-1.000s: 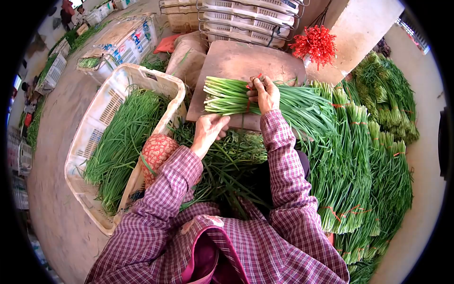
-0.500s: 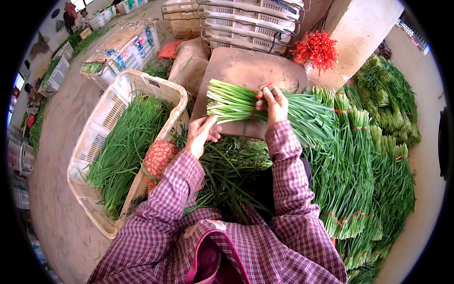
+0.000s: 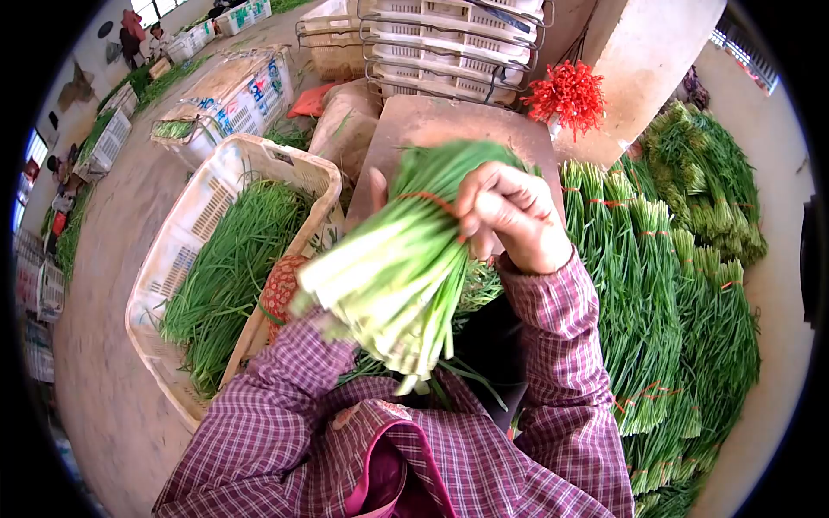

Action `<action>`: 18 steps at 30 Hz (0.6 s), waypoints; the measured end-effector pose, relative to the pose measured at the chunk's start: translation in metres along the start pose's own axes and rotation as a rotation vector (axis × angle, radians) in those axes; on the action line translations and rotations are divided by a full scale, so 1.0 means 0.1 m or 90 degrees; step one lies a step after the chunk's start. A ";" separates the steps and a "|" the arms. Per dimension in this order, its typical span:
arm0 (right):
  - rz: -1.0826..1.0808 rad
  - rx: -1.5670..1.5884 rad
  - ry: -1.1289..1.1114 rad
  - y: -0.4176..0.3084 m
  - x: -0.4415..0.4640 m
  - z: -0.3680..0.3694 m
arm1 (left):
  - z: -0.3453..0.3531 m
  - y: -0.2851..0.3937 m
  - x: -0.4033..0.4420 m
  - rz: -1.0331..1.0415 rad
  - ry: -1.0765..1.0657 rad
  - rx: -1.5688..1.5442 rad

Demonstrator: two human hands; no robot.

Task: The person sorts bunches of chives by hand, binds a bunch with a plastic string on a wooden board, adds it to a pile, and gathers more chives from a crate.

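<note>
Centre of frame: tied green bundle (image 3: 389, 281) in the right hand (image 3: 522, 220), pale ends toward lower centre, blocks the middle; left hand (image 3: 378, 188) mostly hidden behind it. Free strip: far part of board (image 3: 458, 118), between bundle and stacked crates (image 3: 449, 53) at upper centre. Upper right: pillar (image 3: 661, 60) and red ties (image 3: 568, 97) close that side. Right: heaped bundles (image 3: 639, 319) bar sideways passage. Left: raised rim of crate (image 3: 325, 177) stands in the way; open floor strip (image 3: 99, 293) runs beyond it, far left
</note>
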State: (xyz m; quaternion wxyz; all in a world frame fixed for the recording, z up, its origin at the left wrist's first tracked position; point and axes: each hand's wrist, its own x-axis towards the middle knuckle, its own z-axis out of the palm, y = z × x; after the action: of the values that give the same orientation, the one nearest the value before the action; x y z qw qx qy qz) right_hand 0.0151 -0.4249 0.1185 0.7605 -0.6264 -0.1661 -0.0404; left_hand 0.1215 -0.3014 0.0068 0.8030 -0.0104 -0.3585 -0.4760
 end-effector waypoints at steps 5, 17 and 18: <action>0.122 -0.016 0.127 0.35 -0.05 -0.23 | 0.08 0.71 0.19 0.075 0.549 0.451; -0.159 -0.018 0.290 0.59 0.77 -0.77 | 0.12 1.25 1.07 0.097 0.249 0.823; -0.113 -0.007 0.303 0.89 0.74 -0.86 | 0.07 1.11 0.92 0.063 0.321 0.895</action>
State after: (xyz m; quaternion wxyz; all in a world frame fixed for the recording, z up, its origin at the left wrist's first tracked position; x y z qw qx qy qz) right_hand 0.1260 -0.4783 0.0431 0.7685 -0.5860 -0.0363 -0.2543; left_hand 0.2303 -0.3080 0.1020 0.6987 0.5987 -0.3822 -0.0856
